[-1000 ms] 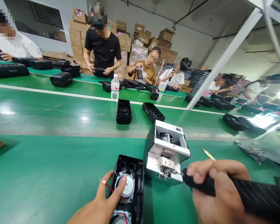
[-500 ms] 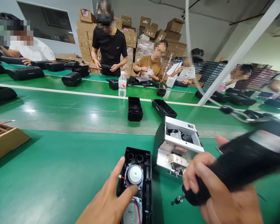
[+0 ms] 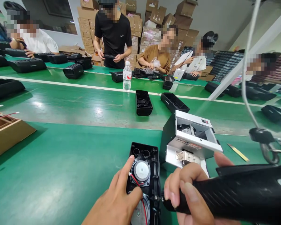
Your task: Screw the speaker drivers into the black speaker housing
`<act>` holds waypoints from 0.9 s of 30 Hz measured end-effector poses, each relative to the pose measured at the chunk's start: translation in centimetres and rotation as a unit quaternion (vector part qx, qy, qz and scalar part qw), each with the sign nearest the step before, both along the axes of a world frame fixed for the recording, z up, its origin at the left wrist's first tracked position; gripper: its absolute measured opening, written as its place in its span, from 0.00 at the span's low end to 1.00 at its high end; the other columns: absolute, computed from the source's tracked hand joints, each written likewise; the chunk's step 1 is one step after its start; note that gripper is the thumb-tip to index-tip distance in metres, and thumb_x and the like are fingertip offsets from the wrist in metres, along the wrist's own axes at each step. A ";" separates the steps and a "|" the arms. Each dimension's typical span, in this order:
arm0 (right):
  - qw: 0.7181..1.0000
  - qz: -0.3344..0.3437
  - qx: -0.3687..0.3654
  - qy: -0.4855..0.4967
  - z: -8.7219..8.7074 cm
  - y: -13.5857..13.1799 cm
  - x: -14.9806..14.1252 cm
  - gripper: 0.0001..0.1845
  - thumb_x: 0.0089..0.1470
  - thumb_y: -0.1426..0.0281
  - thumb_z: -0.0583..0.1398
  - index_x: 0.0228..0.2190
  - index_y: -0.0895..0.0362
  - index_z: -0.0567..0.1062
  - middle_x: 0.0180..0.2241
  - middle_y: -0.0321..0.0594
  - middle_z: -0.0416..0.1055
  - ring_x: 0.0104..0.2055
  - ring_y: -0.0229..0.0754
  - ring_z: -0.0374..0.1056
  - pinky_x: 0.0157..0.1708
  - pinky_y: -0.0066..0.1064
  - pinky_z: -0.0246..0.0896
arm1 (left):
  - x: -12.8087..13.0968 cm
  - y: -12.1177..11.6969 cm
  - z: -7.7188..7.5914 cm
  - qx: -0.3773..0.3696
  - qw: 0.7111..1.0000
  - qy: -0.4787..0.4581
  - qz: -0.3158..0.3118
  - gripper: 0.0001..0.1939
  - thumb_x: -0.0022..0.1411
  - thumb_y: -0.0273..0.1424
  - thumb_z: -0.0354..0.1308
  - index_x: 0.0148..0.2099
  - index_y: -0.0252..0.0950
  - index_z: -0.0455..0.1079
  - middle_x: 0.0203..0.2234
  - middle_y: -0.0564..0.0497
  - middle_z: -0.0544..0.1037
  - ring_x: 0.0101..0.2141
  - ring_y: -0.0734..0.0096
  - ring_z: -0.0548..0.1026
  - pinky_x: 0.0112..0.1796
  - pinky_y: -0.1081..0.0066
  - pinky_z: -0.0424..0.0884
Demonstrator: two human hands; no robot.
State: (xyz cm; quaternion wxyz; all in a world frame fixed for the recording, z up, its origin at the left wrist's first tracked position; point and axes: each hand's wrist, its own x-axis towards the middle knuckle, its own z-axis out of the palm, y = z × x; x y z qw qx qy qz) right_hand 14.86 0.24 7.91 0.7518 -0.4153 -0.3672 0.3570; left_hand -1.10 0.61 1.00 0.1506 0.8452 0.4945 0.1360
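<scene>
A black speaker housing [image 3: 155,168] lies on the green bench, with a round upper speaker driver [image 3: 141,171] and a lower one [image 3: 140,214] inside. Red and white wires run over them. My left hand [image 3: 115,195] grips the housing's left wall, index finger along the rim and thumb inside, between the drivers. Wrapped in my right hand [image 3: 189,193] is a black electric screwdriver [image 3: 239,190], tilted nearly level. Its bit reaches the housing's right side, beside the lower driver; whether the tip touches a screw I cannot tell.
A silver and black screw feeder [image 3: 192,134] stands just behind my right hand. A wooden box [image 3: 11,134] with wires is at left. Across the belt are a water bottle [image 3: 127,76], open housings [image 3: 144,103] and several people. A cable [image 3: 245,72] hangs at right.
My right hand has brought the screwdriver leftward, from beside the housing to its right side. My left hand keeps its hold on the housing. The view has shifted slightly.
</scene>
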 end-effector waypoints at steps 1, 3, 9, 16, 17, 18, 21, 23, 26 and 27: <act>1.000 -0.005 -0.008 0.004 0.0 0.0 -0.1 0.36 0.71 0.69 0.62 0.71 0.34 0.56 0.26 0.26 0.63 0.24 0.37 0.62 0.27 0.31 0.63 | 0.0 0.0 0.0 0.000 1.000 0.001 0.001 0.13 0.61 0.19 0.62 0.44 0.42 0.71 0.82 0.46 0.44 0.67 0.38 0.72 0.44 0.60 0.87; 1.000 -0.008 -0.012 0.011 -0.1 0.1 -0.2 0.36 0.70 0.69 0.63 0.71 0.34 0.56 0.26 0.26 0.63 0.24 0.36 0.62 0.27 0.32 0.62 | 0.2 -0.1 0.1 0.005 1.000 0.001 0.004 0.12 0.62 0.19 0.63 0.43 0.41 0.70 0.82 0.45 0.43 0.67 0.38 0.73 0.46 0.59 0.86; 0.999 0.013 -0.024 0.026 -0.5 0.1 -0.1 0.34 0.69 0.68 0.65 0.68 0.35 0.60 0.28 0.26 0.66 0.25 0.36 0.64 0.27 0.32 0.63 | 0.5 -0.3 1.2 -0.019 1.000 -0.004 0.016 0.10 0.64 0.24 0.67 0.44 0.41 0.72 0.81 0.41 0.47 0.64 0.39 0.75 0.44 0.59 0.86; 0.997 0.066 0.030 -0.029 -2.2 1.2 1.6 0.34 0.71 0.69 0.63 0.70 0.36 0.59 0.30 0.28 0.69 0.24 0.35 0.70 0.27 0.30 0.71 | 0.3 -0.1 2.0 -0.059 0.998 0.015 0.013 0.04 0.69 0.30 0.65 0.44 0.44 0.74 0.81 0.44 0.49 0.64 0.40 0.76 0.36 0.64 0.86; 0.997 0.062 0.029 -0.035 -2.4 1.3 1.7 0.34 0.72 0.69 0.63 0.70 0.36 0.58 0.30 0.27 0.69 0.24 0.35 0.70 0.27 0.30 0.72 | 0.2 -0.1 1.9 -0.063 0.998 0.015 0.013 0.04 0.68 0.31 0.66 0.44 0.44 0.74 0.81 0.45 0.48 0.64 0.40 0.76 0.36 0.63 0.86; 0.997 0.054 0.024 -0.040 -2.6 1.5 1.8 0.34 0.72 0.69 0.63 0.70 0.37 0.58 0.30 0.27 0.69 0.25 0.35 0.70 0.27 0.29 0.71 | 0.1 -0.1 1.7 -0.065 0.998 0.012 0.013 0.06 0.67 0.32 0.68 0.45 0.44 0.75 0.81 0.45 0.48 0.64 0.39 0.76 0.37 0.62 0.86; 0.995 0.063 0.000 -0.080 -3.0 2.1 1.9 0.31 0.70 0.68 0.65 0.67 0.39 0.61 0.32 0.27 0.71 0.25 0.34 0.71 0.29 0.28 0.72 | -0.1 -0.1 1.3 -0.057 0.998 -0.002 0.003 0.16 0.58 0.30 0.75 0.46 0.45 0.76 0.82 0.45 0.42 0.65 0.35 0.75 0.41 0.58 0.87; 0.993 0.086 -0.020 -0.083 -3.2 2.6 2.0 0.31 0.69 0.67 0.66 0.67 0.42 0.61 0.32 0.26 0.70 0.25 0.33 0.70 0.29 0.28 0.73 | -0.2 -0.1 1.5 -0.054 0.998 -0.012 -0.007 0.20 0.55 0.29 0.76 0.49 0.45 0.76 0.82 0.46 0.38 0.67 0.32 0.73 0.44 0.57 0.87; 0.992 0.110 -0.016 -0.062 -3.4 2.7 2.1 0.30 0.70 0.66 0.65 0.67 0.42 0.61 0.32 0.26 0.69 0.26 0.33 0.68 0.29 0.29 0.72 | -0.4 0.0 2.4 -0.058 0.998 -0.027 -0.015 0.14 0.63 0.30 0.70 0.50 0.45 0.77 0.82 0.51 0.41 0.69 0.36 0.71 0.41 0.64 0.87; 0.992 0.112 -0.004 -0.059 -3.3 2.5 2.1 0.29 0.70 0.67 0.64 0.66 0.42 0.62 0.32 0.27 0.69 0.25 0.33 0.69 0.29 0.29 0.71 | -0.6 0.1 2.7 -0.056 0.998 -0.034 -0.016 0.11 0.66 0.30 0.67 0.50 0.46 0.77 0.82 0.53 0.44 0.69 0.38 0.71 0.40 0.67 0.87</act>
